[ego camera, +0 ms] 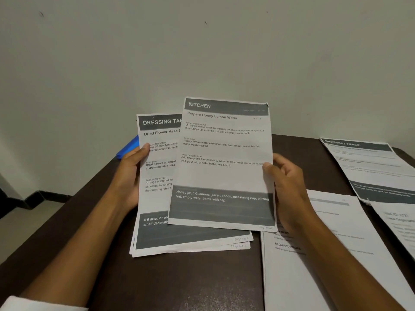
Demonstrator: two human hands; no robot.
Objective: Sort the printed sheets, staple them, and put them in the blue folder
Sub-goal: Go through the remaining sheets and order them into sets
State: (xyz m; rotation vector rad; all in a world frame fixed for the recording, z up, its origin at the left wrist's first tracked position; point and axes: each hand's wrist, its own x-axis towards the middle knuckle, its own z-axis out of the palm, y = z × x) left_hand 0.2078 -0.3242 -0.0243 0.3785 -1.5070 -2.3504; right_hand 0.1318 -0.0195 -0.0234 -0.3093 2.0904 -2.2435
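My right hand (288,187) pinches the right edge of a printed sheet headed "KITCHEN" (224,167), held upright in front of me. My left hand (130,176) grips the left edge of a small stack headed "DRESSING TABLE" (157,189), thumb on its face; the stack sits partly behind the kitchen sheet, and two or three page corners fan out at its bottom. A corner of the blue folder (129,148) shows on the table behind my left hand, mostly hidden. No stapler is in view.
The dark brown table (190,281) stands against a pale wall. More printed sheets lie flat on its right side: one white page (325,254) under my right forearm, another "DRESSING TABLE" page (370,167) at the far right, and a third sheet (402,223) at the frame edge.
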